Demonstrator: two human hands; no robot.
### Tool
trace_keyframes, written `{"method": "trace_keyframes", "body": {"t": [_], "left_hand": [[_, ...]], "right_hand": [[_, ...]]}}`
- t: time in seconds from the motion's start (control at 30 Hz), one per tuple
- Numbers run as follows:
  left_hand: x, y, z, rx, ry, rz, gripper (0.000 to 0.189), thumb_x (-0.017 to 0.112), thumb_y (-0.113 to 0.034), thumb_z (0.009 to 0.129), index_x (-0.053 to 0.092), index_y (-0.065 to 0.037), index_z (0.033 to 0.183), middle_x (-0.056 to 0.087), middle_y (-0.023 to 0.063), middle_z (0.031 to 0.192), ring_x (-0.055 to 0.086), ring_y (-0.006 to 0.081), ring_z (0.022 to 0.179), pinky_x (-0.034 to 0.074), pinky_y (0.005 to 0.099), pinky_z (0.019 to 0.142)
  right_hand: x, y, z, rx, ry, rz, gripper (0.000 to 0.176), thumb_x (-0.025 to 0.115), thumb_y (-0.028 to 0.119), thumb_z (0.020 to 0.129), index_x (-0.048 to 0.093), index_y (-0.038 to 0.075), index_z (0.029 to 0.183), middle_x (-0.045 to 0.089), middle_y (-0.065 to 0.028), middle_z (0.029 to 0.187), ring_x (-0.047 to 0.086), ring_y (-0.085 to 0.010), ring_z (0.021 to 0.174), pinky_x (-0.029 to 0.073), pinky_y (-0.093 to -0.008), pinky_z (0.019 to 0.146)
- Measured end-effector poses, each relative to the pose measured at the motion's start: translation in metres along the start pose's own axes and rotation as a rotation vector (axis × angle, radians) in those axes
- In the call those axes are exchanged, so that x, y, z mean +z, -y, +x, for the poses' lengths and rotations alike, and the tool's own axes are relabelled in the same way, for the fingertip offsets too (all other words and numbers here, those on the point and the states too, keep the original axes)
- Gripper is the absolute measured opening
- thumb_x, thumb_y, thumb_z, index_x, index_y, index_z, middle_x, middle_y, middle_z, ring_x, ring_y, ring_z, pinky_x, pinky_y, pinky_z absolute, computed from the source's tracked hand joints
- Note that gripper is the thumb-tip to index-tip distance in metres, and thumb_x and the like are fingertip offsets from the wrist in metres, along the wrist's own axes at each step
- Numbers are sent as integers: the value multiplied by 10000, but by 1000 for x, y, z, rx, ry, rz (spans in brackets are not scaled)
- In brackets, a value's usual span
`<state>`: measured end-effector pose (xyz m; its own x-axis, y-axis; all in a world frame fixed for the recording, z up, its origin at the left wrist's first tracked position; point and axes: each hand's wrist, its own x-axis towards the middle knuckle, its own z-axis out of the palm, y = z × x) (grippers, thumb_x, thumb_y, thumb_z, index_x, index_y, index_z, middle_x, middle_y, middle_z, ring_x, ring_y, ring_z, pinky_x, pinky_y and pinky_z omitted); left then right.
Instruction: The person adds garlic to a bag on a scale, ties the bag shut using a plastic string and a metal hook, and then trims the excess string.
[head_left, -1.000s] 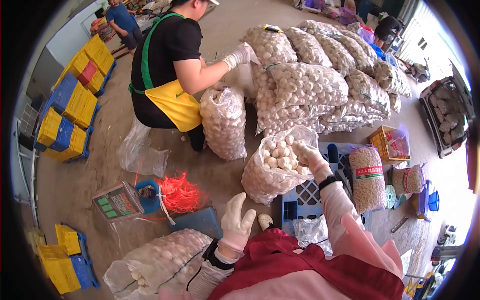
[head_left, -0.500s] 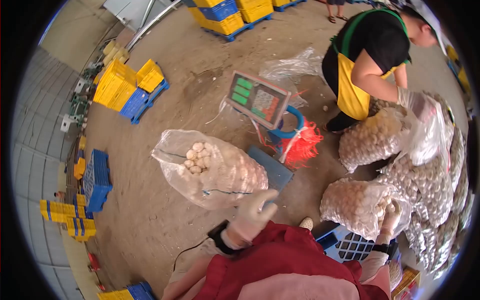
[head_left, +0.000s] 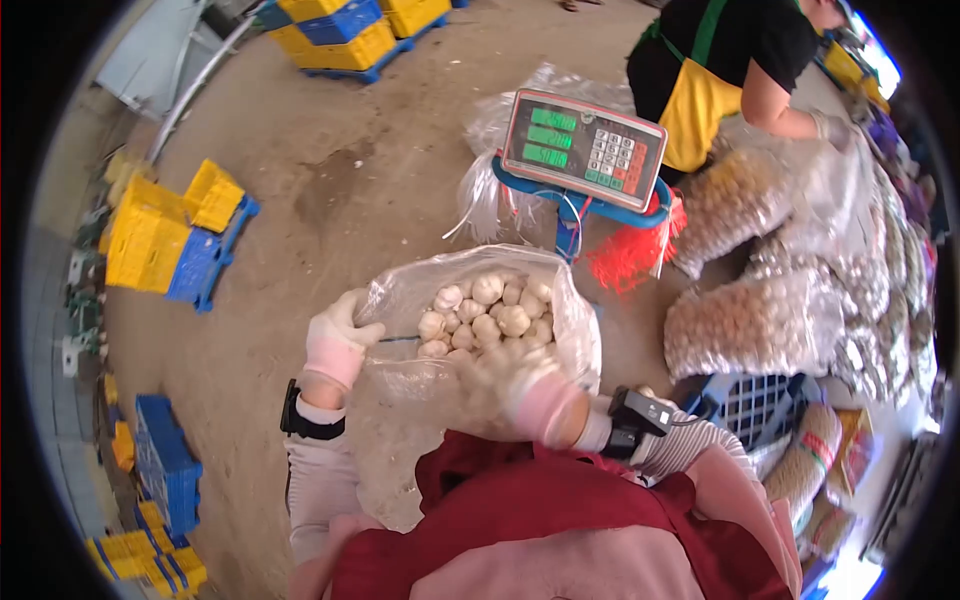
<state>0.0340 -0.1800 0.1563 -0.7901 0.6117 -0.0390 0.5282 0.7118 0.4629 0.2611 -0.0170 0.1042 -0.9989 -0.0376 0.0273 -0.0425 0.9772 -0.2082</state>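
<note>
An open clear plastic bag [head_left: 585, 335] stands in front of me with several white garlic bulbs [head_left: 487, 330] showing inside its mouth. My left hand [head_left: 338, 340], in a pale glove, is at the bag's left rim, its fingers closed on the plastic and its thumb by a dark cord [head_left: 400, 339]. My right hand [head_left: 525, 385], also gloved, is over the near side of the opening, close to the bulbs. Motion smears its fingers, so any hold is hidden. Behind the bag rises a digital scale display [head_left: 585, 150] with lit green numbers.
Red-orange strings [head_left: 635, 250] hang beside the scale post. At right lies a filled garlic bag [head_left: 750, 320] by a blue plastic pallet [head_left: 755, 410], with more bags piled behind. A co-worker in a yellow apron [head_left: 700, 110] bends over them. Yellow crates [head_left: 150, 235] stand at left.
My right hand has left the filled bag at right and come over the open bag. My left hand has moved to that bag's left rim. The view has shifted, with the scale display now face-on.
</note>
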Motion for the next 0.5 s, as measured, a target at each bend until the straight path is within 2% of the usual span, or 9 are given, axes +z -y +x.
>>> {"method": "trace_keyframes", "body": {"t": [0.03, 0.1, 0.17, 0.2, 0.23, 0.33, 0.37, 0.43, 0.5], "left_hand": [[-13, 11, 2, 30, 13, -61, 455, 759, -216, 678, 658, -34, 1083, 681, 179, 844, 673, 290, 792, 524, 363, 733], [-34, 31, 8, 111, 25, -111, 194, 743, -131, 709, 701, -20, 863, 670, 133, 732, 627, 197, 633, 493, 301, 607], [-35, 46, 11, 109, 142, -220, 189, 752, -137, 706, 701, -20, 845, 663, 118, 702, 618, 196, 610, 490, 297, 594], [-33, 53, 13, 79, 233, -309, 186, 762, -144, 703, 700, -20, 828, 657, 103, 672, 608, 194, 587, 486, 293, 581], [-29, 56, 14, 88, 351, -244, 319, 778, -194, 688, 687, -35, 949, 669, 98, 790, 636, 229, 700, 509, 328, 649], [-47, -20, -7, 481, 14, 352, 585, 774, -293, 675, 584, -70, 1181, 558, 125, 1168, 550, 315, 1083, 443, 458, 926], [-45, -50, -12, 652, -153, 385, 654, 758, -324, 683, 536, -78, 1246, 494, 135, 1283, 491, 346, 1179, 400, 502, 997], [-27, -100, -11, 887, -94, 180, 772, 776, -357, 658, 480, -97, 1323, 442, 142, 1339, 387, 359, 1286, 291, 545, 1075], [32, -123, 14, 872, -229, 441, 683, 754, -312, 701, 500, -92, 1296, 508, 143, 1304, 411, 327, 1292, 302, 548, 1056]], "right_hand": [[37, -20, -5, 85, 2, 224, 417, 553, 273, 886, 505, 123, 1272, 589, -174, 1144, 608, -279, 880, 513, -381, 720], [-21, -24, -26, 483, 264, 226, 334, 590, 273, 858, 583, 113, 1151, 666, -107, 782, 659, -287, 763, 521, -429, 667], [-36, -47, -67, 458, 391, 305, 215, 631, 295, 833, 694, 90, 816, 688, -73, 789, 672, -308, 783, 524, -419, 686], [-54, -44, -80, 525, 325, 393, 271, 645, 359, 818, 707, 96, 836, 666, -133, 766, 649, -331, 732, 512, -440, 688], [-59, -35, -87, 583, 273, 288, 247, 663, 357, 784, 716, 116, 801, 659, -113, 756, 647, -308, 759, 506, -428, 694], [-64, 5, -73, 546, 280, -125, 243, 703, 365, 713, 736, 149, 818, 658, -60, 837, 611, -293, 949, 466, -465, 777], [-72, 26, -55, 551, 163, -51, 390, 719, 418, 711, 704, 149, 992, 654, -54, 959, 550, -323, 1096, 402, -511, 939], [-59, 53, -27, 407, 257, -89, 647, 723, 484, 729, 557, 125, 1242, 647, -69, 978, 560, -304, 1077, 265, -542, 1104], [-18, 58, -15, 431, 309, 109, 340, 697, 350, 731, 646, 117, 974, 642, -60, 1004, 567, -321, 1060, 266, -556, 1096]]}}
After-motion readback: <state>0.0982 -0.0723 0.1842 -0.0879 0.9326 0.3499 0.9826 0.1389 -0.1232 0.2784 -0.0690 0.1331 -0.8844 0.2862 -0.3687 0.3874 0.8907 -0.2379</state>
